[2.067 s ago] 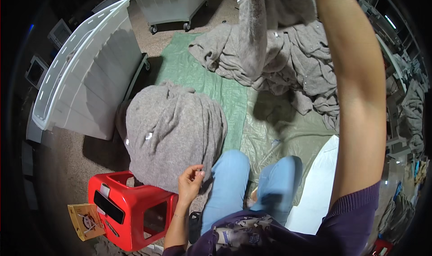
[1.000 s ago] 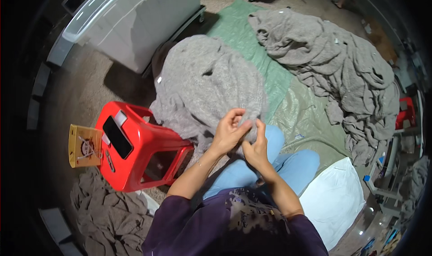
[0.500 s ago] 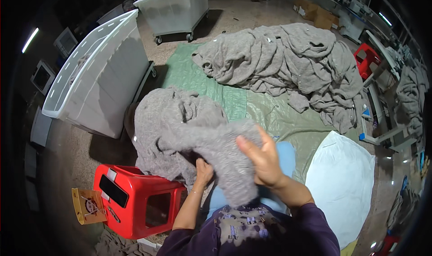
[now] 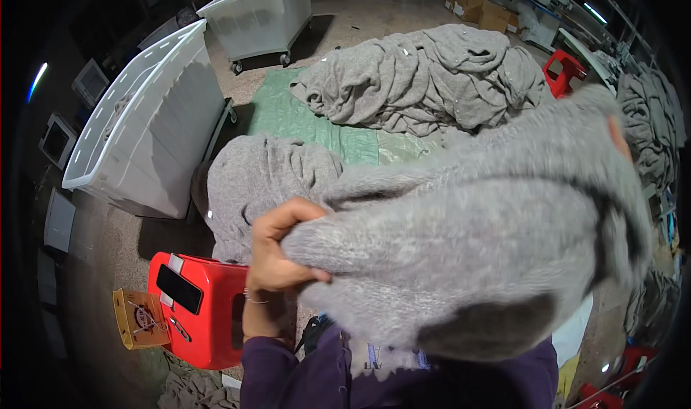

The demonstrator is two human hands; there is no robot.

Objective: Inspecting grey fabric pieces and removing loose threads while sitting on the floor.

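A fluffy grey knit sweater is stretched between my hands in front of my body, partly blurred by motion. My left hand pinches its narrow left end between thumb and fingers. At the far right, my right hand holds up the other end; cloth covers most of it, so only a strip of skin shows. A dark opening gapes in the lower side of the knit. Behind my left hand lies a heap of the same grey knitwear.
A red stool at left bears a phone, a small cutter and a yellow paper box. White wheeled bins stand beyond. A large grey knit pile lies on green sheeting. Another red stool is at right.
The sweater has come up off the near heap and spread wide to the right. My right hand moved far right and up with it; my left hand moved left and up, now gripping its end.
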